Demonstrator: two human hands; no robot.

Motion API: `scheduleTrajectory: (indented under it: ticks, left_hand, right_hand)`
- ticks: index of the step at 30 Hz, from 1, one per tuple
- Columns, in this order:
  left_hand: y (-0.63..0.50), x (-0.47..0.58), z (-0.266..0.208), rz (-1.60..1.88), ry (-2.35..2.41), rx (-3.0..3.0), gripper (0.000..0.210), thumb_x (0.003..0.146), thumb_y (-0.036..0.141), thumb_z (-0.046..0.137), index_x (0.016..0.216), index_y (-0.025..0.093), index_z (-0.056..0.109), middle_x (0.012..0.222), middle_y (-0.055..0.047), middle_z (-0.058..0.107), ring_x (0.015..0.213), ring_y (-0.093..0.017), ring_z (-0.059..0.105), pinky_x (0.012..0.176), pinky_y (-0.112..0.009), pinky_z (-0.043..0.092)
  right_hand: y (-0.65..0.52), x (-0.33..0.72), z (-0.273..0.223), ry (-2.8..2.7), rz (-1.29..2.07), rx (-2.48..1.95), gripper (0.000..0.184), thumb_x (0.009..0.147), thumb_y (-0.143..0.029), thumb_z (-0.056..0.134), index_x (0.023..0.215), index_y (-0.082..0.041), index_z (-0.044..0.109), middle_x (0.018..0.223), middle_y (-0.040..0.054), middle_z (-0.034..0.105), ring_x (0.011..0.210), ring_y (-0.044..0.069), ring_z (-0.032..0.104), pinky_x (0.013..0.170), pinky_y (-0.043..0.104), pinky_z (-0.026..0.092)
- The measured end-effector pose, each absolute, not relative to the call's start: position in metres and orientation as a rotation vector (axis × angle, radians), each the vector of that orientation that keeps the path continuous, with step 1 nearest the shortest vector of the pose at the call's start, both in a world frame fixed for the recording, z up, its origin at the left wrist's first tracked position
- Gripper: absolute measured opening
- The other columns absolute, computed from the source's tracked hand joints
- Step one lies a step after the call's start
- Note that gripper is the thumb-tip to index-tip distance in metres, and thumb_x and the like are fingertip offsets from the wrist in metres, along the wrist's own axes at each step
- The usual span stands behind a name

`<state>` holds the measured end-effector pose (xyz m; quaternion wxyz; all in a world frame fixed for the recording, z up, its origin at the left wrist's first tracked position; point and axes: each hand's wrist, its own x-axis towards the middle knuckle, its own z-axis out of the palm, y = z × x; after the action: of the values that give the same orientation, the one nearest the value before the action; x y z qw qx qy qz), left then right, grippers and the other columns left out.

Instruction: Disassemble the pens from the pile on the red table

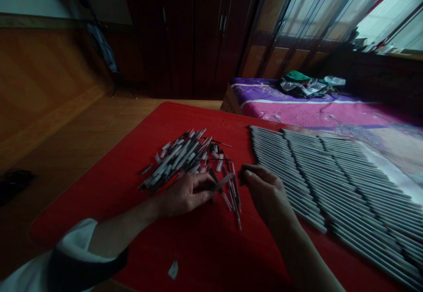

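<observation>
Between the thumb and fingers of my left hand (190, 194) is a short translucent plastic pen part (224, 180), its tip pointing toward the right. My right hand (264, 184) is closed in a pinch just to the right of it. Whatever those fingertips hold is too dark and small to make out. Several thin pen refills (235, 190) lie loose on the table between my hands. Beyond my left hand spreads a jumbled pile of pen parts (180, 157), with clear and dark pieces mixed together.
On the right of the red table (99, 195), slim pens (307, 173) lie side by side in long rows. A small pale scrap (173, 270) is near the front edge. Behind the table stands a bed (280, 111) with clothes (304, 85) on it.
</observation>
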<state>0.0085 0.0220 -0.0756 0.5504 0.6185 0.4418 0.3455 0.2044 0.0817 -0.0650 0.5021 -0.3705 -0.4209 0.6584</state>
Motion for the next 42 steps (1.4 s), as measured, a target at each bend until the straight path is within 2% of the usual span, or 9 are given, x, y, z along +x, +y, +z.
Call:
scheduleTrajectory:
  ticks: [9,24,42]
  left_hand:
    - [0.0226,0.0095,-0.0774,0.778,1.036,1.455,0.021,0.083,0.028,0.051,0.099,0.014,0.055,0.088,-0.004,0.062,0.079,-0.013,0.056,0.070,-0.026,0.043]
    - [0.0226,0.0090,-0.0746,0.765,1.060,1.503,0.021,0.083,0.027,0.051,0.099,0.013,0.057,0.093,-0.006,0.063,0.084,-0.016,0.057,0.071,-0.027,0.044]
    - [0.0229,0.0085,-0.0735,0.779,1.117,1.606,0.020,0.082,0.024,0.050,0.098,0.014,0.057,0.088,-0.004,0.063,0.079,-0.014,0.056,0.067,-0.025,0.042]
  right_hand:
    - [0.0750,0.1993,-0.0689,-0.924,1.711,-0.864,0.014,0.057,-0.018,0.077,0.070,-0.018,0.072,0.064,0.0011,0.069,0.056,0.010,0.061,0.057,0.021,0.049]
    - [0.0733,0.1978,-0.0699,-0.987,1.664,-0.914,0.015,0.056,-0.021,0.078,0.069,-0.019,0.072,0.063,0.0008,0.069,0.056,0.010,0.060,0.056,0.021,0.047]
    - [0.0724,0.1965,-0.0731,-1.054,1.612,-0.936,0.014,0.058,-0.023,0.077,0.070,-0.019,0.071,0.060,0.0007,0.066,0.054,0.010,0.057,0.053,0.021,0.046]
